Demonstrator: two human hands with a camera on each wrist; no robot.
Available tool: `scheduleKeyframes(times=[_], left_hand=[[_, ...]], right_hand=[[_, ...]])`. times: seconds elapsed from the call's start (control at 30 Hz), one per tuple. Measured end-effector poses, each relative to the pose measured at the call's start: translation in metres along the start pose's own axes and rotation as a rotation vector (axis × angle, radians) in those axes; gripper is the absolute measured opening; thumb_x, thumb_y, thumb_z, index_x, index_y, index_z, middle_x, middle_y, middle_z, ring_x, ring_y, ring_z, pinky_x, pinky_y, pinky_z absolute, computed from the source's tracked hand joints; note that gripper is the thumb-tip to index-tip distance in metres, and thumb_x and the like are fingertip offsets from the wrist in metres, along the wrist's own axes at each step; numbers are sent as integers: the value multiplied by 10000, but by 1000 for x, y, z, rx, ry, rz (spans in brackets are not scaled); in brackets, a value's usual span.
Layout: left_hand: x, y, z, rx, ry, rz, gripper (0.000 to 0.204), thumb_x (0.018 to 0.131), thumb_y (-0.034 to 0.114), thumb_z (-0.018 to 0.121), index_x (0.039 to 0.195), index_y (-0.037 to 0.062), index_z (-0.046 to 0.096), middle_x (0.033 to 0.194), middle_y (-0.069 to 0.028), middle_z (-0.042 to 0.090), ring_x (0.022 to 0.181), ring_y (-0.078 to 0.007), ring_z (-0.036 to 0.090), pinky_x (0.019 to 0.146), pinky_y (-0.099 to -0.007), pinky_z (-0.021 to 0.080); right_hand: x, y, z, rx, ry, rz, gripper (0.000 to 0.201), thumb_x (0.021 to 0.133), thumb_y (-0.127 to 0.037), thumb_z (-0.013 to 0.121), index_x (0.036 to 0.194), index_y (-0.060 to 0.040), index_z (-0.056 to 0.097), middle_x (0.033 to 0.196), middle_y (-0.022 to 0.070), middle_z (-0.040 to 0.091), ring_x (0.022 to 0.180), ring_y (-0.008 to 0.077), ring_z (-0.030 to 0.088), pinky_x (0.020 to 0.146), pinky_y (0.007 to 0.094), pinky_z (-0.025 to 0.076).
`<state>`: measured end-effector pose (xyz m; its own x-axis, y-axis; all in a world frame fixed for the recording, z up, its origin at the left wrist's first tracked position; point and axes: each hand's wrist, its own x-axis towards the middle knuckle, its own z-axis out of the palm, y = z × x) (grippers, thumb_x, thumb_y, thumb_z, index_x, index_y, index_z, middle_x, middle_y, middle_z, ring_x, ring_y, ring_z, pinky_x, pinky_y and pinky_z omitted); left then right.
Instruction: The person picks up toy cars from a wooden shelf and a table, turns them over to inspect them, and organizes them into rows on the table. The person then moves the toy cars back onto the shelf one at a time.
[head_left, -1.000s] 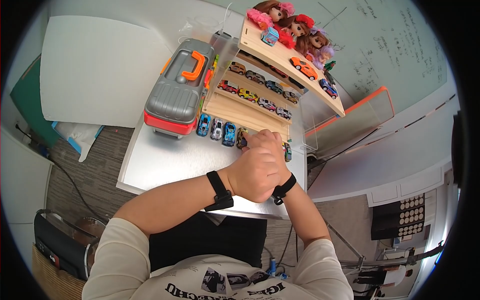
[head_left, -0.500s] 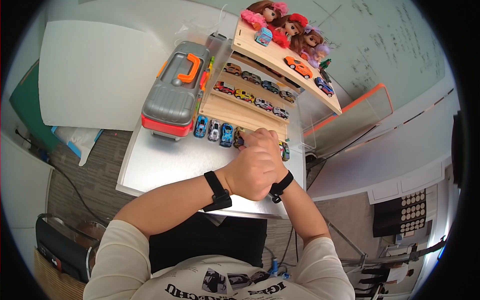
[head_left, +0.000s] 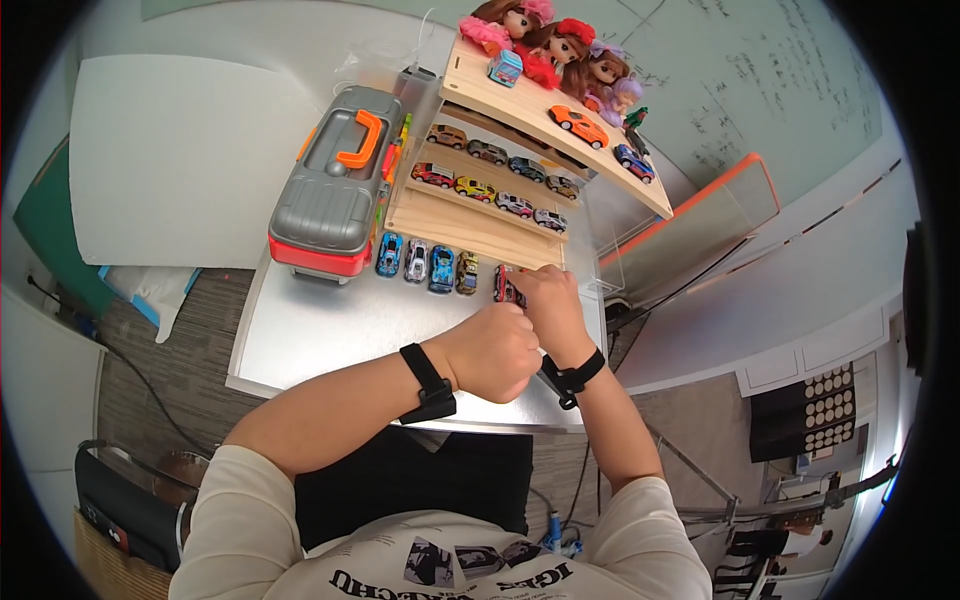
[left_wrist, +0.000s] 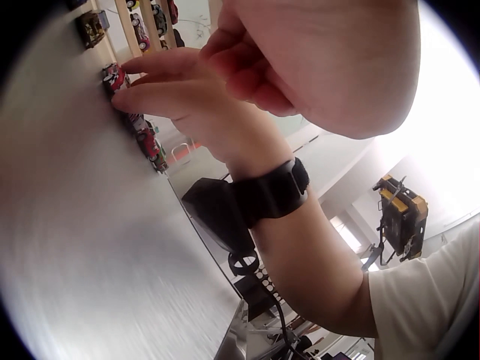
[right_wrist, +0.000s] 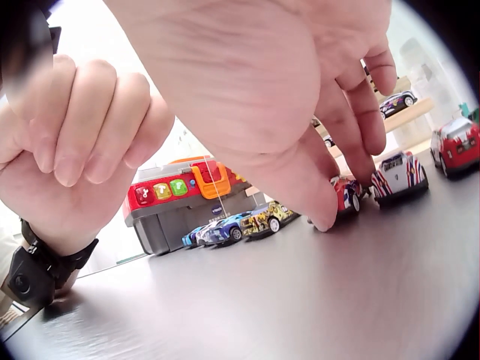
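Observation:
My right hand (head_left: 553,312) reaches to the front of the wooden shelf and pinches a red and black toy car (head_left: 507,287) between thumb and fingers. In the right wrist view the thumb is at one side of this car (right_wrist: 346,195), with fingertips at the other. My left hand (head_left: 488,352) is curled into a fist beside the right wrist, with nothing visible in it. Left of the red car stands a yellow camouflage toy car (head_left: 467,272), past a small gap. A white striped car (right_wrist: 400,177) and another red car (right_wrist: 457,146) stand on its other side.
A blue car (head_left: 441,268), a silver car (head_left: 415,262) and another blue car (head_left: 389,255) continue the row leftward. Beside them is a grey and red toolbox (head_left: 335,200). The wooden shelf (head_left: 470,234) holds more toy cars, with dolls (head_left: 565,50) on top.
My right hand has shifted right from beside the camouflage car, uncovering that car and the red one. My left hand stays curled in nearly the same place. The head view has shifted slightly.

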<state>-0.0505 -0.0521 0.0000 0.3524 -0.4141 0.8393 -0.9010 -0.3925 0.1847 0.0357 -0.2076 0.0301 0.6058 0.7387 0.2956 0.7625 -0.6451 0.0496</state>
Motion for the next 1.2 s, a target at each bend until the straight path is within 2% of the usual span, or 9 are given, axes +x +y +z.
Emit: scheduleKeyframes(times=[0.23,0.67,0.77,0.93,1.03,1.2], left_hand=[[0,-1,1,11,-1,-7,130,598,97,714,576,110,586,633,-41,573,631,-262,570,648,-394,479],[-1,-2,1,19,-5,-16,125,599,92,723,588,102,599,638,-48,557,646,-262,574,645,-396,475],[-1,-3,1,10,-5,-17,129,595,87,718,586,103,590,641,-51,558,649,-266,573,645,-398,475],[0,-4,0,-7,17,-11,147,588,74,705,582,100,561,637,-54,555,642,-281,565,638,-405,467],[1,-2,1,-6,13,-13,167,584,67,700,577,99,536,628,-55,545,630,-290,556,628,-410,457],[0,-3,2,-2,4,-13,176,579,64,697,575,101,525,620,-57,532,620,-292,550,620,-410,450]], right_hand=[[1,-9,6,70,54,-104,270,877,-159,671,1116,-93,780,852,64,733,940,274,654,847,420,436],[8,-9,8,90,32,-72,290,871,-164,686,1134,-83,775,828,73,728,930,283,652,842,420,427],[8,-8,6,107,25,-46,293,857,-166,707,1130,-83,773,835,72,731,928,294,653,843,425,428],[1,6,-11,63,59,90,330,756,-191,812,1069,-95,769,871,82,748,946,323,657,827,458,448],[-8,17,-13,-10,8,115,344,722,-178,823,1053,-103,770,884,89,753,952,332,661,830,477,460],[-15,23,-1,11,-32,111,318,738,-141,798,1055,-121,778,862,81,745,929,326,667,834,468,471]])
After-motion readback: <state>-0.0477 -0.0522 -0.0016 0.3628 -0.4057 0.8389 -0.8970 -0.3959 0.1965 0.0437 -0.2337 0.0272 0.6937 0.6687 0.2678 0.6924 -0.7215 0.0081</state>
